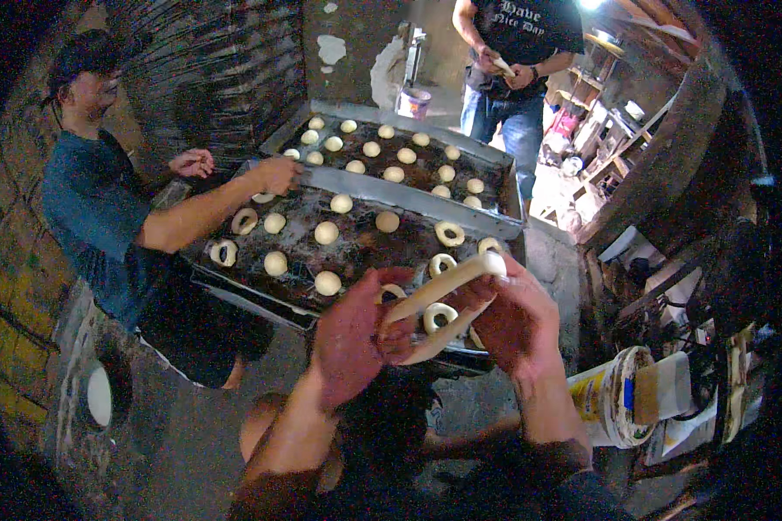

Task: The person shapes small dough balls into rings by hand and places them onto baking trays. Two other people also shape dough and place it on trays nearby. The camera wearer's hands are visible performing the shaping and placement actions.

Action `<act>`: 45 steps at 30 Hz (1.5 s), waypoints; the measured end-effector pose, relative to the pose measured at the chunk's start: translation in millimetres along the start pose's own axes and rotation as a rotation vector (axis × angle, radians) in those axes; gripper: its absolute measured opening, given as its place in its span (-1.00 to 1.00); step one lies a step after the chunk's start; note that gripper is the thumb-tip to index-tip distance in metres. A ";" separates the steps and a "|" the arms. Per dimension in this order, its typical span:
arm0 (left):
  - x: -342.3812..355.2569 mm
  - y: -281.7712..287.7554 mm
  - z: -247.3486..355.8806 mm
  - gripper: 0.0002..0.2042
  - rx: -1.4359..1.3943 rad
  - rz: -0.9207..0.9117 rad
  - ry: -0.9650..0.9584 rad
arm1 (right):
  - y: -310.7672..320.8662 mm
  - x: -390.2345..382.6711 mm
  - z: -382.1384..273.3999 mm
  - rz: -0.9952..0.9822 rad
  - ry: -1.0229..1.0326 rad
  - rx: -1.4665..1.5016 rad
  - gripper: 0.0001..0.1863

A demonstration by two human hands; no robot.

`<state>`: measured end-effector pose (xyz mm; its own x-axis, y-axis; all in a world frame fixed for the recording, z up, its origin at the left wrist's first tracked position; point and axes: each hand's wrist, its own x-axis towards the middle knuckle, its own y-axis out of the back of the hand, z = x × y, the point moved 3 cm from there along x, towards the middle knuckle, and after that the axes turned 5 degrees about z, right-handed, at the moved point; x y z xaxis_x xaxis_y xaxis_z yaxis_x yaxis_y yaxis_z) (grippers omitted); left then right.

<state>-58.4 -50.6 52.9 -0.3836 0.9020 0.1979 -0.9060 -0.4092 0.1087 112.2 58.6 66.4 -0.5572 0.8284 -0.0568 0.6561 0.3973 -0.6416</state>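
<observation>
A long loop of pale dough (443, 282) is stretched between my two hands, above the near baking tray. My left hand (347, 334) has its fingers curled round the loop's left end, and my right hand (521, 321) grips the upper right end. The near dark metal tray (365, 256) holds several round dough balls (326, 233) and several dough rings (449, 233); some rings lie partly hidden behind my hands.
A far tray (361, 152) holds more dough balls. A co-worker (96, 208) at left reaches over the trays; another person (517, 69) stands behind, holding dough. A white bucket (608, 404) stands at lower right, beside cluttered wooden pieces. A pale round object (100, 395) sits at lower left.
</observation>
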 end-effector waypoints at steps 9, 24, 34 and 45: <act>18.0 27.5 -41.7 -0.41 -0.896 0.273 0.408 | 10.6 131.0 25.0 -0.039 -0.042 -0.709 -0.79; 14.5 58.6 -60.1 -0.63 -0.907 0.283 0.455 | 117.8 273.0 143.7 -0.279 0.839 -1.786 -0.48; 21.7 46.8 -54.9 -0.72 -0.784 0.324 0.504 | 116.2 334.3 170.1 -0.216 0.557 -1.823 -0.57; 19.0 -22.7 -80.6 -0.53 -0.727 0.022 0.273 | 4.4 38.4 42.6 -0.127 0.443 -0.892 -0.49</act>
<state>-59.6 -13.0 -24.3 -0.3476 0.9354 -0.0646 -0.7512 -0.3191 -0.5778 72.0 75.3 28.8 -0.5293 0.7595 0.3782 0.8475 0.4938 0.1946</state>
